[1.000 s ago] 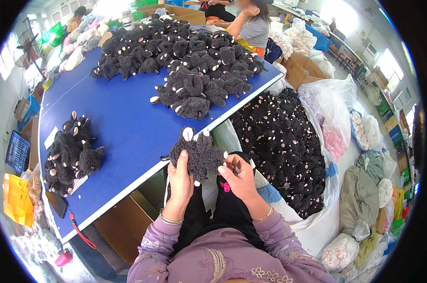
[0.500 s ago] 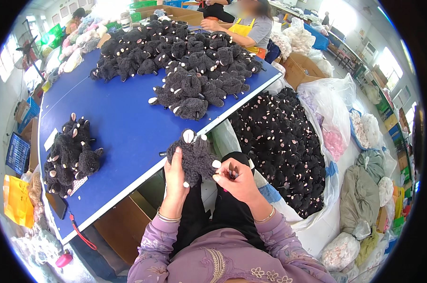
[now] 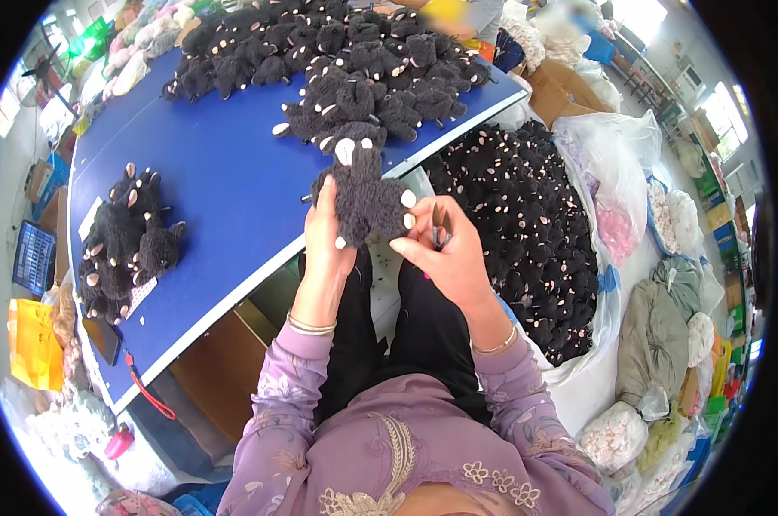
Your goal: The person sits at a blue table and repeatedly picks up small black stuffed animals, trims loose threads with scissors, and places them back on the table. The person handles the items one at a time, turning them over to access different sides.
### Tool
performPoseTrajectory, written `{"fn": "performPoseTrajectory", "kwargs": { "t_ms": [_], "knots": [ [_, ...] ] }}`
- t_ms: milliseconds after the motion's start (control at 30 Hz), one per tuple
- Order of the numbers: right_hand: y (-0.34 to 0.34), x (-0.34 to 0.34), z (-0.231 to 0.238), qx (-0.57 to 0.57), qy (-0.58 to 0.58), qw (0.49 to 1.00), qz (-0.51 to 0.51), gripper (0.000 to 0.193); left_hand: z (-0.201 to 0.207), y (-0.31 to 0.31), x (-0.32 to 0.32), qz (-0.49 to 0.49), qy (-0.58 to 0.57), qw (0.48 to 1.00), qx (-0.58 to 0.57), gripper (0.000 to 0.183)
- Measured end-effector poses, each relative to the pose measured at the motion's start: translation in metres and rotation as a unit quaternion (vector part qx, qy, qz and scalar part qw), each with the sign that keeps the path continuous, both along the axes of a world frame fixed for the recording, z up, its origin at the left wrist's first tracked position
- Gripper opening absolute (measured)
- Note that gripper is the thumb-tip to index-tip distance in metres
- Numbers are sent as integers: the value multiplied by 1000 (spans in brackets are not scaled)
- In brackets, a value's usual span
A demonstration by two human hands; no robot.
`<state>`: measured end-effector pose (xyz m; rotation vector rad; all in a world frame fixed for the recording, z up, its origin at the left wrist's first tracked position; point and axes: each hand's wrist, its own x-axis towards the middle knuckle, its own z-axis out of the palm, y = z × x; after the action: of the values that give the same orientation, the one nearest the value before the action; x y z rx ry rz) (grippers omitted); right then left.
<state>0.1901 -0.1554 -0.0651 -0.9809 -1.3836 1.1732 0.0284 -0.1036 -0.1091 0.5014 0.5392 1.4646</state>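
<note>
My left hand (image 3: 326, 241) is closed round the side of a fuzzy black plush toy (image 3: 365, 199) with white patches at its ends, held above the table's near edge. My right hand (image 3: 459, 262) is closed on small dark thread snips (image 3: 441, 225), whose blades point up out of the palm. Its forefinger and thumb are beside the white-tipped limbs at the toy's right side; whether they pinch one, I cannot tell.
A large heap of similar black toys (image 3: 320, 52) covers the far part of the blue table (image 3: 217, 181). A smaller pile (image 3: 122, 245) lies at left, near a red strap (image 3: 144, 391). On the right, a lined container holds many black pieces (image 3: 526, 224).
The toy and both hands now sit higher in the picture, with the toy more upright. The view has tipped downward. My left hand keeps its hold and the snips stay in my right.
</note>
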Motion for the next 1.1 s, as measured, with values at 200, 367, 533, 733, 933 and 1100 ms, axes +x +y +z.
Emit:
{"fn": "performPoseTrajectory", "kwargs": {
  "t_ms": [200, 367, 533, 733, 933, 1100],
  "knots": [
    [-1, -4, 1, 59, -6, 998, -14, 36, -10, 2, -2, -5, -8, 999, -31, 45],
    [0, -7, 5, 31, -124, 991, -29, 23, -2, -9, 3, 0, -11, 1000, 1, 41],
    [6, 13, -7, 23, -107, 990, -93, 16, -2, -19, -2, -7, 95, 995, 18, 33],
    [16, 134, 19, 118, -313, 856, -394, 24, -21, -71, -91, -5, 276, 961, -3, 22],
    [36, 180, -13, 21, -116, 916, -384, 22, -15, -153, -168, 85, 381, 921, 3, 24],
    [57, 119, -53, -26, -242, 950, -193, 20, 0, -216, -210, 205, 476, 853, -65, 36]
  ]
}}
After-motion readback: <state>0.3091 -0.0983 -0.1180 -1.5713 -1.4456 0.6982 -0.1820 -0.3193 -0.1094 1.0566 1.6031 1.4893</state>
